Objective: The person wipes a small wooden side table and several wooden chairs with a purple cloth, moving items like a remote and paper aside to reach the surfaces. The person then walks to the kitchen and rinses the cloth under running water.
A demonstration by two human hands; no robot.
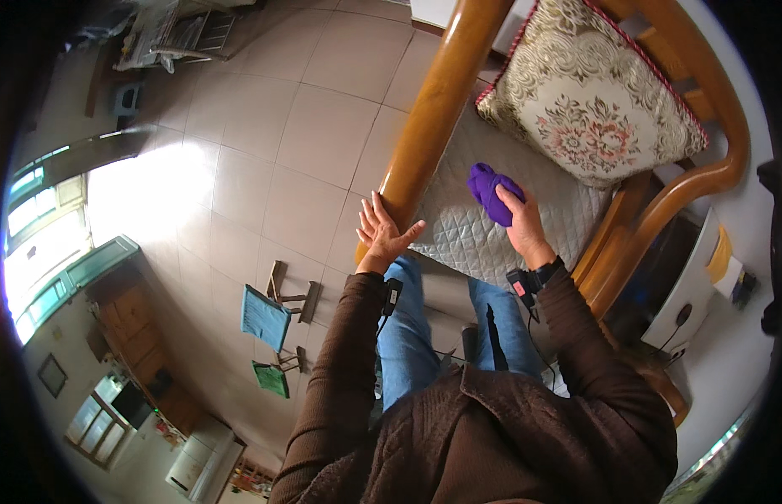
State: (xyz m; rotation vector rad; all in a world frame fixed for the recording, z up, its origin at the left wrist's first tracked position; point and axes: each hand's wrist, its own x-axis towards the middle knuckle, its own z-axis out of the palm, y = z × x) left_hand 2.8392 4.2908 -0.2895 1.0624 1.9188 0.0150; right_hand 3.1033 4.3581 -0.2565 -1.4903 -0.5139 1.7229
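Note:
A bunched purple cloth (491,192) is gripped in my right hand (525,220), above the quilted pale seat cover (466,236) of a wooden bench. My left hand (384,233) rests on the near end of the bench's glossy wooden front rail (428,113), its fingers spread and nothing held. Behind the purple cloth, a floral cushion with red piping (586,132) leans against the wooden backrest (674,38). Part of the cloth is covered by my right thumb and palm.
A curved wooden armrest (643,227) runs along the right side. On the tiled floor (302,208) to the left stand a small blue folding stool (265,315) and a green one (271,378). Bright light falls through an open doorway (50,220) at the far left.

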